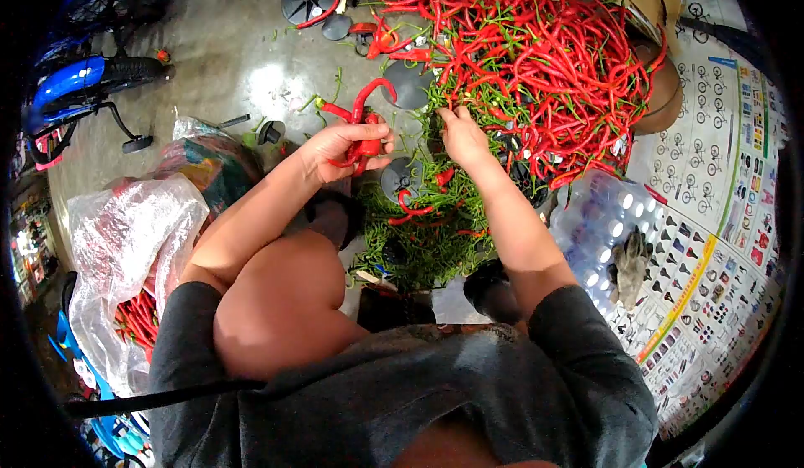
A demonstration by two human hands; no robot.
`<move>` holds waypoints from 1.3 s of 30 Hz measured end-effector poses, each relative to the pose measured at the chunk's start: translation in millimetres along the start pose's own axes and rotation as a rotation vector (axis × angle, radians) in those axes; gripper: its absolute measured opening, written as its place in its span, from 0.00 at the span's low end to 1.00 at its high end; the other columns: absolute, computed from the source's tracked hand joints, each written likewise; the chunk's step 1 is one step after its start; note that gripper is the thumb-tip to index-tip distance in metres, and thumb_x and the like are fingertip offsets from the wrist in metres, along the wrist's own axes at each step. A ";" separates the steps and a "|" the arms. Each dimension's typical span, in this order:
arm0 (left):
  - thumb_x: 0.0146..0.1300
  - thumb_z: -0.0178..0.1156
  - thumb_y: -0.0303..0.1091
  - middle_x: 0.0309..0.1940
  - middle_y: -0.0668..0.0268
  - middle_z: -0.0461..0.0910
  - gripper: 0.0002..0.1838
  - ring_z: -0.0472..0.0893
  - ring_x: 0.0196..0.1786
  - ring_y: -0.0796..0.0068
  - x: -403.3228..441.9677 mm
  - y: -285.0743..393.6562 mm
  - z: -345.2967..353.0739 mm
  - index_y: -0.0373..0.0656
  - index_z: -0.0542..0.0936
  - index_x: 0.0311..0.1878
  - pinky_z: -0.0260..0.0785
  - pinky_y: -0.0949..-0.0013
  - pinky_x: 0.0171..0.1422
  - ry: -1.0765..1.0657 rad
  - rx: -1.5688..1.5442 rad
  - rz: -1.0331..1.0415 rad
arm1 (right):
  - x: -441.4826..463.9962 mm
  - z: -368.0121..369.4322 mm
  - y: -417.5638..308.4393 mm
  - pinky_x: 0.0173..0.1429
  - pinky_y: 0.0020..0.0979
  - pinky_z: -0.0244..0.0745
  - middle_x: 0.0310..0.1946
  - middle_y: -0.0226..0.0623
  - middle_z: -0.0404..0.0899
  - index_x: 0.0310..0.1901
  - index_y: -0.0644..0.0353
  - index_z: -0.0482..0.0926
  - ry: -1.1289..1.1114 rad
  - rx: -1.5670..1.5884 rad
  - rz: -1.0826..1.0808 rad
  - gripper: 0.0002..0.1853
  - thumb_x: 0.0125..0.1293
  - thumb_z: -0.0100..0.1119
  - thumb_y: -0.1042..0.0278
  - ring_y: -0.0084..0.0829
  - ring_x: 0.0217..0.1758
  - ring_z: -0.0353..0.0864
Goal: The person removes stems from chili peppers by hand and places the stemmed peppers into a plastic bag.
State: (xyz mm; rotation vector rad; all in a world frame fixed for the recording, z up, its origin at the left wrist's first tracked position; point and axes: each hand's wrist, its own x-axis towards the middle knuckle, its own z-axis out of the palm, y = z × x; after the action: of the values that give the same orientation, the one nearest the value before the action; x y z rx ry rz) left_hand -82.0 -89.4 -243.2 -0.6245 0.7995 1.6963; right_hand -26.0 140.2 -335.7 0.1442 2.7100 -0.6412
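Surroundings, left and right.
Blue bicycle, upper left; film-wrapped bottle pack, white-capped; grey glove at its edge; printed sheets, far right.

Your shirt looks like matt cloth, the peppers smooth and glossy, the bag crinkled, shiny plastic, the floor smooth and polished.

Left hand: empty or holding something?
Holding: red chilies sit in the grip of the left hand, sticking out above and below it. Exact count: cannot tell, the hand covers part of them.
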 end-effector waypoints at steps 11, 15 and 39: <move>0.49 0.64 0.24 0.36 0.67 0.78 0.13 0.76 0.33 0.79 8.0 -9.3 31.6 0.40 0.74 0.39 0.71 0.74 0.32 0.101 0.428 0.245 | -35.2 -45.7 -85.7 0.36 0.26 0.73 0.29 0.39 0.74 0.44 0.64 0.70 0.235 0.980 -0.140 0.15 0.53 0.59 0.79 0.25 0.30 0.76; 0.50 0.62 0.23 0.34 0.69 0.77 0.14 0.76 0.34 0.78 1.7 -12.6 36.2 0.41 0.74 0.41 0.71 0.74 0.32 0.127 0.376 0.269 | -32.3 -38.5 -80.3 0.38 0.24 0.72 0.27 0.36 0.74 0.44 0.67 0.68 0.144 1.271 -0.063 0.17 0.53 0.61 0.78 0.22 0.32 0.75; 0.54 0.61 0.32 0.32 0.65 0.79 0.07 0.78 0.31 0.76 12.7 -1.0 1.8 0.41 0.77 0.35 0.73 0.75 0.31 0.096 -0.063 -0.051 | -36.8 -81.6 -86.1 0.41 0.36 0.67 0.28 0.36 0.75 0.32 0.60 0.76 0.071 0.519 -0.877 0.04 0.54 0.54 0.72 0.39 0.34 0.74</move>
State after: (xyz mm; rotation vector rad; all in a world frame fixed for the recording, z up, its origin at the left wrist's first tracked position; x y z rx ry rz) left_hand -84.3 -80.0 -251.8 -0.7686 0.7939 1.6601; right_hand -32.4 99.5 -218.5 -0.9529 2.5100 -1.5800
